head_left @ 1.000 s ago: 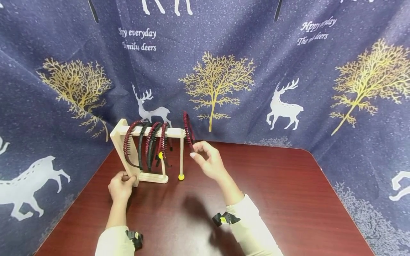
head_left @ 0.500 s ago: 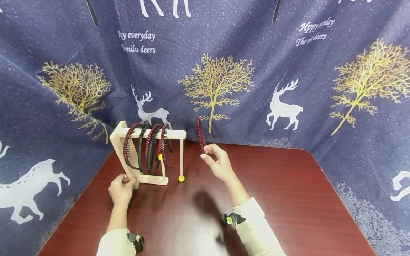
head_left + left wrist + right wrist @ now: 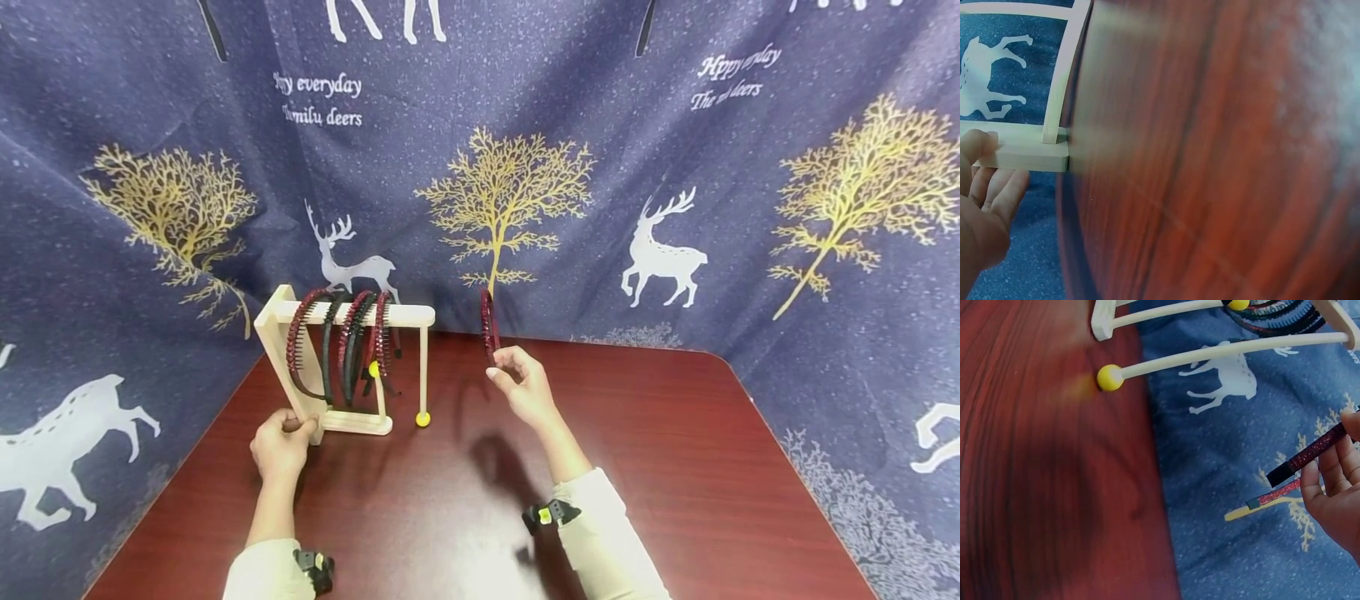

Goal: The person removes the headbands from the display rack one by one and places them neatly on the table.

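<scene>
The right grip (image 3: 527, 392) pinches a dark red headband (image 3: 489, 323) near one end, thumb against fingers; the band stands upright in the air above the desk (image 3: 637, 467), to the right of the rack (image 3: 408, 315) and apart from it. In the right wrist view, the headband's two black ends point past the fingers. The left grip (image 3: 280, 447) pinches the lower end of the rack's pale upright board between thumb and fingers. Other headbands (image 3: 348, 342), red and black, hang side by side over the rack's bar. A rod drops from the bar's free end to a yellow ball (image 3: 423, 419). Behind stands a blue cloth (image 3: 420, 167) printed with white deer and gold trees.
</scene>
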`<state>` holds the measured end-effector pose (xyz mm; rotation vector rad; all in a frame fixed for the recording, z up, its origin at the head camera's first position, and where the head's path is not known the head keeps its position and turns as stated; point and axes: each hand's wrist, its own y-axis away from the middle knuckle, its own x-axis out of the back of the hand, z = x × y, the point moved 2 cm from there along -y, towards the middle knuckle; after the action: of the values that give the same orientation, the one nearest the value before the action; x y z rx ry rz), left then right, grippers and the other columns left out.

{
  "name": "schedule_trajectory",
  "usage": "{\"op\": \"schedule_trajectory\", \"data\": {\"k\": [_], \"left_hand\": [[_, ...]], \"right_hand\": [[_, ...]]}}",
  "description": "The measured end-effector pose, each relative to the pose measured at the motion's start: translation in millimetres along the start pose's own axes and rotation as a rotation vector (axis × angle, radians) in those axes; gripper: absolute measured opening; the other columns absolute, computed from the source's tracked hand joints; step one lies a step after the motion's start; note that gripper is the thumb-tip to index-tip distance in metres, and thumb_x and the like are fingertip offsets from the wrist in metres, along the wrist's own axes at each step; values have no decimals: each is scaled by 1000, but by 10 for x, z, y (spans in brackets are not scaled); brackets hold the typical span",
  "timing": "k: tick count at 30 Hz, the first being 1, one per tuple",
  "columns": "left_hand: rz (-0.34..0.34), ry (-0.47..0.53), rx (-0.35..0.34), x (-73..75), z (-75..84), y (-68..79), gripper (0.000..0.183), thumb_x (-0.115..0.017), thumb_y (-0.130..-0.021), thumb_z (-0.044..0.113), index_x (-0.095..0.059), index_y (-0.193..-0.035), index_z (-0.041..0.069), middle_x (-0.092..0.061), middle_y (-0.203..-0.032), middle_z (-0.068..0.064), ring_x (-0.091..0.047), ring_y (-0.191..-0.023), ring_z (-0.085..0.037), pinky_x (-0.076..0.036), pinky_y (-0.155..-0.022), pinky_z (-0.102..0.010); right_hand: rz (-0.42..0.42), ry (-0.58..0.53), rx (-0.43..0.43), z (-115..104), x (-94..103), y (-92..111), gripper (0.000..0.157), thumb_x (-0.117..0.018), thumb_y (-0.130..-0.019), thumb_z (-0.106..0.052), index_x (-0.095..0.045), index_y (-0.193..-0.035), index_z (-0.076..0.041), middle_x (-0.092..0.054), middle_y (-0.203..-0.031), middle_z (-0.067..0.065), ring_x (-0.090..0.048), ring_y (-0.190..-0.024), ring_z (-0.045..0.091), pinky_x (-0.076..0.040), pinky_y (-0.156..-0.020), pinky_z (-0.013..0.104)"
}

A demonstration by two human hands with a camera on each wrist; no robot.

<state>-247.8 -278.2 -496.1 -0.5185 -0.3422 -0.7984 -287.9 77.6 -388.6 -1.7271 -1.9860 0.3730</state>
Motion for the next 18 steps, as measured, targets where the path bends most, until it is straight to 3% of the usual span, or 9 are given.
{"op": "schedule_trajectory", "data": {"k": [18], "left_hand": [[9, 14, -37, 3, -36, -9, 15, -74, -73, 11, -65, -79, 2, -68, -78, -17, -60, -81, -36, -37, -78, -46]], "right_hand": [[1, 45, -81, 458, 91, 56, 18, -63, -80, 9, -61, -97, 15, -61, -83, 25, -55, -78, 21, -43, -72, 27]]}}
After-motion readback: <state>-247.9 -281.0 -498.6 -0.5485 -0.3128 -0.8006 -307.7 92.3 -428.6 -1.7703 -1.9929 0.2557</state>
